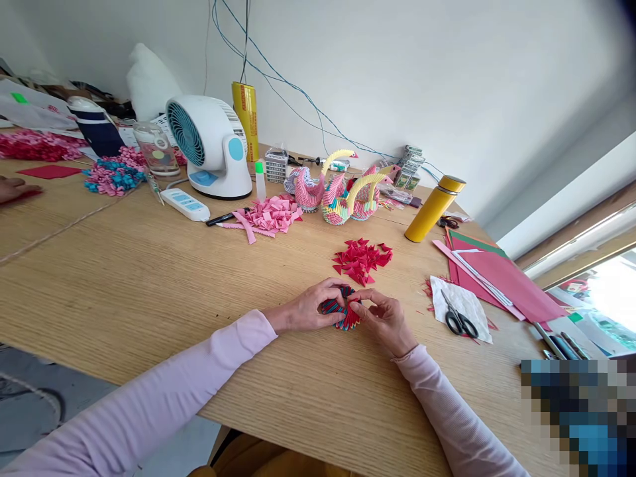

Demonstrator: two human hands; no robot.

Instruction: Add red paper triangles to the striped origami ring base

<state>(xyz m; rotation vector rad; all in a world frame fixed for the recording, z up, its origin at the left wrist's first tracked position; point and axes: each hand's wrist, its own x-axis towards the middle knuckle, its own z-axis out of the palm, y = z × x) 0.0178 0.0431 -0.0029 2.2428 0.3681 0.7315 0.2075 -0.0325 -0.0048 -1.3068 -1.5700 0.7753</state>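
A small round piece of modular origami [341, 313], built of red and blue folded paper units, sits on the wooden table [149, 285] between both hands. The left hand [308, 308] closes its fingers on the piece's 9 o'clock side; the right hand [383, 319] pinches its 3 o'clock edge with thumb and fingertips, so the piece lies right inside the two grips, touching both.

At 12 o'clock from the piece, near it, lies a loose heap of red folded triangles [362, 259]. Farther toward 12 o'clock stand three paper swans [342, 192] in pink, yellow and mixed colours. At 11 o'clock lies a pile of pink folded units [271, 215], with a white desk fan [209, 146] and a white power strip [185, 204] beyond it. A yellow flask [434, 207] stands at 1 o'clock. At 3 o'clock black-handled scissors [460, 320] rest on a white paper scrap [460, 306], beside sheets of red paper [501, 281]. Far off at 10 o'clock another person's hand [14, 189] rests near pink and blue paper pieces [113, 173].

A yellow roll [246, 116] by the wall carries red print, too small to read; no other writing is legible.
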